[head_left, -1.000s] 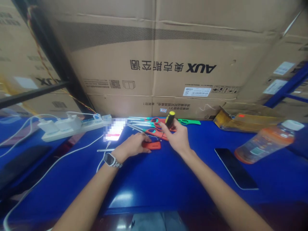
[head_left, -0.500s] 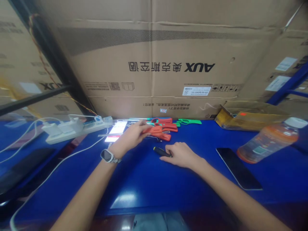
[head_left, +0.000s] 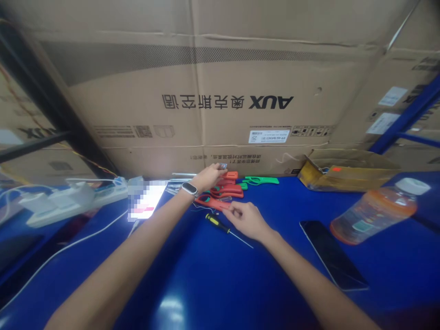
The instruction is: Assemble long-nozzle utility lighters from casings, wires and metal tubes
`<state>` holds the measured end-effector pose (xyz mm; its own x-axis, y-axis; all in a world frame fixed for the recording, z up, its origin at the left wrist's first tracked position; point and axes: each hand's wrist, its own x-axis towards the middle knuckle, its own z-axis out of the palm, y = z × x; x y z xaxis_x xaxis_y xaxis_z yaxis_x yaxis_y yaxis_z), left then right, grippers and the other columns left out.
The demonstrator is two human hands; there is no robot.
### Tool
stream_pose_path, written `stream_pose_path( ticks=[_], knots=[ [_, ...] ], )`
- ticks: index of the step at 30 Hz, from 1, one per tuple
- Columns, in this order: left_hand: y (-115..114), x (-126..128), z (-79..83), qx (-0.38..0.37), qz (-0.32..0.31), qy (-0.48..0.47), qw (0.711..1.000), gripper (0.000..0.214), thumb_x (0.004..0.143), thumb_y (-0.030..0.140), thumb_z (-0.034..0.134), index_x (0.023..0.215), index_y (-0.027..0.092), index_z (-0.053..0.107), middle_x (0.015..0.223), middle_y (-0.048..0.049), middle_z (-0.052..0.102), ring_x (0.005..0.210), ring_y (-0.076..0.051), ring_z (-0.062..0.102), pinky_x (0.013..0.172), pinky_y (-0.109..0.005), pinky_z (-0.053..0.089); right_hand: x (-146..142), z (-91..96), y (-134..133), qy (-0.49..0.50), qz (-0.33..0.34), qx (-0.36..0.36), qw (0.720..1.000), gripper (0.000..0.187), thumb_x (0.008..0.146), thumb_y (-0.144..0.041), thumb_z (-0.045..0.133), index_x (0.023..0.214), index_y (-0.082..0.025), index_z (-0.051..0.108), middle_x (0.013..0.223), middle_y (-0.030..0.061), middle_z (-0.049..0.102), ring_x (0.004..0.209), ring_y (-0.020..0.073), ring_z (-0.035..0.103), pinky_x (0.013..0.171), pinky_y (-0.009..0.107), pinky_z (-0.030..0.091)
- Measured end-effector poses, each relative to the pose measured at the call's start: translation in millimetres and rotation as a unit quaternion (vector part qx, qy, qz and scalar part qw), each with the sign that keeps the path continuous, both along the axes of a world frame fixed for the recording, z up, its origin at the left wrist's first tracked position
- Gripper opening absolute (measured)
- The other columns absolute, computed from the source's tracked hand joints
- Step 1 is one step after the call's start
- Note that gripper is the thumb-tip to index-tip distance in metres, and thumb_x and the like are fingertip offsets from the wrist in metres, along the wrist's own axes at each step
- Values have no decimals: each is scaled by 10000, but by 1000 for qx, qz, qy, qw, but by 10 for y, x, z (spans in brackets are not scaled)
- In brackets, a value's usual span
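Several long-nosed lighters with red handles lie in a pile against the cardboard. My left hand (head_left: 210, 178), a watch on its wrist, reaches over the pile to the rearmost red lighter (head_left: 231, 175); its fingertips are partly hidden, so their grip is unclear. My right hand (head_left: 250, 221) has its fingers curled and pinches the handle end of the nearest red lighter (head_left: 213, 201). In front of it lies a black-and-yellow screwdriver (head_left: 217, 223) on the blue table, shaft pointing right. A green lighter (head_left: 263, 180) rests behind, right of the pile.
A large cardboard box (head_left: 220, 68) stands behind the blue table (head_left: 206, 275). On the left are a lit phone (head_left: 149, 201) and a power strip (head_left: 79, 201) with cables. To the right are a dark phone (head_left: 332, 254), a drink bottle (head_left: 376, 215) and a small open carton (head_left: 340, 169).
My right hand has let go of the screwdriver and moved to the nearest red lighter's handle. My left hand has moved farther back over the pile. The view has shifted slightly.
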<state>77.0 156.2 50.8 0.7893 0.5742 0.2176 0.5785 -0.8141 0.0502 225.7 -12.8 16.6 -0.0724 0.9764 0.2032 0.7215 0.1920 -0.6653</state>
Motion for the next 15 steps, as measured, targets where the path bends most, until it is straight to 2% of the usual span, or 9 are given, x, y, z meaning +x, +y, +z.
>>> stream_pose_path(
  ticks=[3, 7, 10, 12, 15],
  knots=[
    [64, 7, -132, 3, 0, -18, 1000, 419, 961, 127, 390, 1336, 172, 572, 1292, -129, 602, 1171, -246, 537, 1003, -370, 446, 43, -27, 39, 21, -4, -9, 1000, 351, 891, -447, 535, 636, -206, 549, 503, -51, 497, 485, 105, 432, 528, 236, 271],
    [2, -23, -228, 21, 10, -44, 999, 496, 911, 51, 395, 1377, 155, 531, 1382, -145, 545, 1230, -256, 497, 1042, -406, 426, 116, -81, 105, 39, -29, -8, 999, 348, 882, -457, 540, 643, -205, 562, 518, -49, 498, 501, 109, 440, 534, 232, 290],
    [-119, -48, -187, 35, 35, -67, 997, 589, 852, -8, 398, 1407, 164, 490, 1436, -149, 492, 1223, -261, 505, 1033, -432, 428, 162, -130, 136, 47, -40, -3, 998, 351, 878, -463, 540, 639, -206, 553, 523, -51, 486, 508, 112, 442, 538, 228, 305],
    [-234, -92, -124, 37, 38, -89, 995, 610, 824, -36, 394, 1381, 184, 510, 1421, -121, 514, 1205, -251, 518, 1022, -422, 435, 179, -157, 147, 47, -49, 4, 998, 371, 879, -480, 531, 630, -206, 541, 526, -50, 488, 510, 113, 443, 534, 227, 303],
    [-472, -221, -49, 27, 29, -140, 989, 448, 875, 8, 389, 1221, 188, 611, 1289, -102, 602, 1135, -246, 548, 988, -421, 457, 184, -184, 156, 45, -65, 7, 997, 393, 875, -505, 519, 621, -204, 537, 526, -44, 496, 510, 117, 445, 518, 231, 288]
  ],
)
